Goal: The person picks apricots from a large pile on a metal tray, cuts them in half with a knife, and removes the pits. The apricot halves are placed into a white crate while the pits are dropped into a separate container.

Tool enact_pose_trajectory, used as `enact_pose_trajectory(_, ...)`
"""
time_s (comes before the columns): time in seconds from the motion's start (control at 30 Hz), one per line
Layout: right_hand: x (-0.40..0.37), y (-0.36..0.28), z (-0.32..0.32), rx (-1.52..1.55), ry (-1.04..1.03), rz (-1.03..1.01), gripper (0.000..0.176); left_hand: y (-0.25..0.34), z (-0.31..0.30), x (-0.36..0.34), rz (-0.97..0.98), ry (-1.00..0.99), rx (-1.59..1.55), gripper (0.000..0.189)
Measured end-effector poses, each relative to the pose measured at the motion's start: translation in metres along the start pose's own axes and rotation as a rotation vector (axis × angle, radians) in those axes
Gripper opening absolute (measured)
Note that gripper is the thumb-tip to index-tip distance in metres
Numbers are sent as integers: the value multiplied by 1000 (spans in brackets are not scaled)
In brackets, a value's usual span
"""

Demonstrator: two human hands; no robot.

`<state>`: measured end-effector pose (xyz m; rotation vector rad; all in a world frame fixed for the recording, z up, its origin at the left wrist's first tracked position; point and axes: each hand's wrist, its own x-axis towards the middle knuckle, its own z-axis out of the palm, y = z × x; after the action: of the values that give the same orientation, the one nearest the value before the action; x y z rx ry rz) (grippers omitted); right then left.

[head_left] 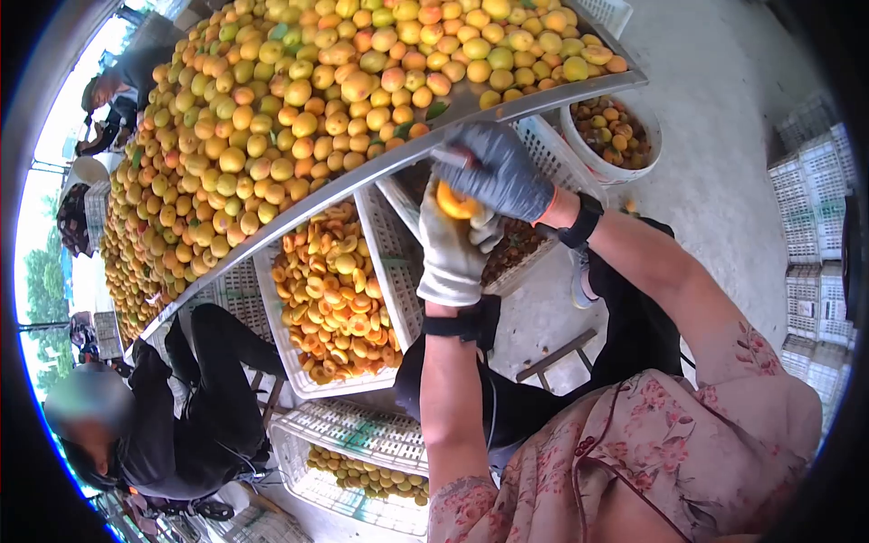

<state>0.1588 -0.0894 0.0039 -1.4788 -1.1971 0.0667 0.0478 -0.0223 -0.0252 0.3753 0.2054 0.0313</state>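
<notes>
My left hand (454, 249), in a white knit glove, is closed on an orange apricot (459, 201) just below the metal table's edge (362, 172). Right above it my right hand (501, 172), in a grey glove, is wrapped round a small tool (460, 157) with a reddish part showing; its tip is hidden. Both hands are close together over a crate (523, 246) of dark brownish pieces. Left of them a white crate (386, 271) holds many halved apricots (337, 303). Whole yellow and orange apricots (299, 92) cover the table above.
A white bucket (654, 161) of fruit stands on the floor at the right. Another person (195, 398) in dark clothes sits at the lower left, and one (118, 90) is at the upper left. Stacked crates (815, 226) line the right side; a crate (362, 511) of greenish fruit is below.
</notes>
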Motion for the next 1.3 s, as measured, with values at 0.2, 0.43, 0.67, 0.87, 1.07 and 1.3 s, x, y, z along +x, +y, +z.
enact_pose_trajectory(0.2, -9, 5, 16, 791, 375, 341, 21, 1, 25, -19, 223, 5, -79, 70)
enact_pose_trajectory(0.43, -5, -10, 38, 793, 275, 656, 27, 17, 15, -53, 419, 103, -27, 54)
enact_pose_trajectory(0.67, -13, -16, 70, 384, 187, 93, 27, 35, -20, -88, 460, 105, -23, 53)
enact_pose_trajectory(0.87, 1, -29, 85, 765, 391, 346, 26, 23, -1, -81, 496, 367, -57, 42)
enact_pose_trajectory(1.07, 11, -26, 84, 549, 554, 117, 23, 9, -2, -66, 515, 217, 5, 36)
enact_pose_trajectory(1.3, 20, -30, 62, 407, 577, 55, 22, 9, 13, -46, 494, 186, 164, 31)
